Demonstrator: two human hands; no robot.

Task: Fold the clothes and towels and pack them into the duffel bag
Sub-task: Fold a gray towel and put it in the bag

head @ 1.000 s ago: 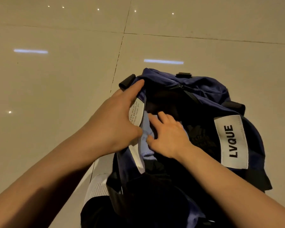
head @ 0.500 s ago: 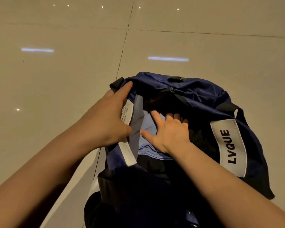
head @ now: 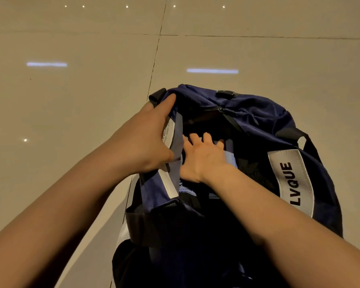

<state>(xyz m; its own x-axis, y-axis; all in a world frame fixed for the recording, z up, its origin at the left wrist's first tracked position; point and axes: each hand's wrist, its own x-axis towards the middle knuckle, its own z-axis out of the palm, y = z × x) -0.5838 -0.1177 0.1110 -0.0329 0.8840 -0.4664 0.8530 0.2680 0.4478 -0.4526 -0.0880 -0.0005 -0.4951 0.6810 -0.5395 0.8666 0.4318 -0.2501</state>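
- The navy duffel bag (head: 258, 125) sits on the glossy beige tiled floor (head: 71, 100), its top opening spread wide towards the camera.
- Left hand (head: 141, 140) is at the left edge of the opening, thumb up on the rim and fingers curled round the fabric, gripping it and holding that side out.
- Under that hand a small white care tag (head: 169, 134) with printed lines shows on the inner wall.
- Right hand (head: 204, 159) is down inside the opening, fingers straight and spread, palm pressing flat on a light blue folded garment (head: 230, 160).
- That light blue cloth lies inside the bag against the left inner wall; a strip of it also peeks out below the wrist.
- Beside it, towards the right side of the bag, something dark with a pale printed pattern (head: 256, 175) lies inside too; what it is, hard to tell.
- On the right outer side of the bag, a white label reading LVQUE (head: 291, 183) runs lengthways.
- A black strap loop (head: 157, 96) sticks up at the far left corner of the bag, just beyond the left thumb tip.
- A black zip pull (head: 220, 110) sits at the far end of the opening.
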